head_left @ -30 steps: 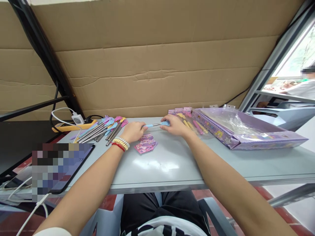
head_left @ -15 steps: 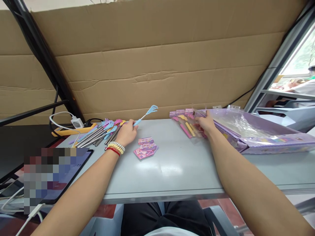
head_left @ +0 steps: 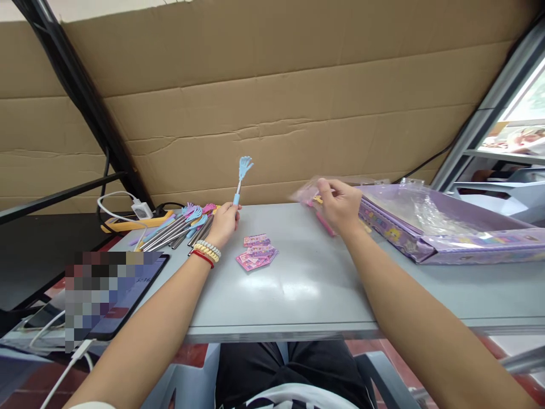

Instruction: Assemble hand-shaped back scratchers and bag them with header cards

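Note:
My left hand (head_left: 225, 225) is closed around a blue back scratcher (head_left: 243, 171) whose small hand-shaped end points up. Just left of it lies a pile of back scratchers (head_left: 170, 230) with metal rods and coloured ends. My right hand (head_left: 340, 204) pinches a clear plastic bag (head_left: 307, 187), blurred by motion, in front of the purple box. Behind and below that hand, packed back scratchers (head_left: 326, 222) in pink and yellow are partly hidden. Between my hands lies a small stack of pink printed cards (head_left: 256, 253).
A purple box (head_left: 477, 248) with clear plastic bags (head_left: 434, 213) in it stands at the right. A tablet (head_left: 140, 295) rests at the left edge of the grey table (head_left: 289, 309). Near the pile are a white charger (head_left: 142, 209) and cables. Cardboard (head_left: 272, 102) lines the back.
My right hand has moved left from the box edge, lifting the clear bag. In my left hand, the blue back scratcher has swung from slanting right to nearly upright.

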